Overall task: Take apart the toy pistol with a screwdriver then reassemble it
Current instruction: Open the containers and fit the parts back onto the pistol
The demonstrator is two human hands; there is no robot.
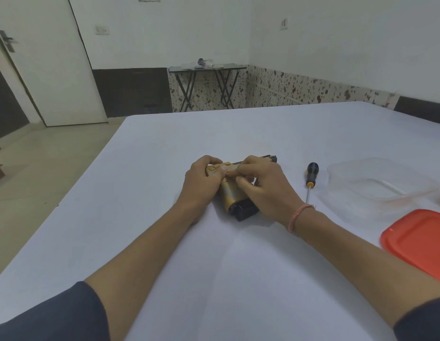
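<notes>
A gold and black toy pistol lies on its side on the white table, its grip pointing towards me and a black magazine base showing at the near end. My left hand grips the rear of the pistol, thumb on top. My right hand covers the barrel end, with its fingertips pinched at the middle of the gold side. Whether a small part sits between those fingertips I cannot tell. A screwdriver with a black and yellow handle rests on the table to the right, untouched.
A clear plastic container stands at the right, with an orange-red lid lying nearer to me. An orange object shows at the right frame edge. A folding table stands by the far wall, a white door at left.
</notes>
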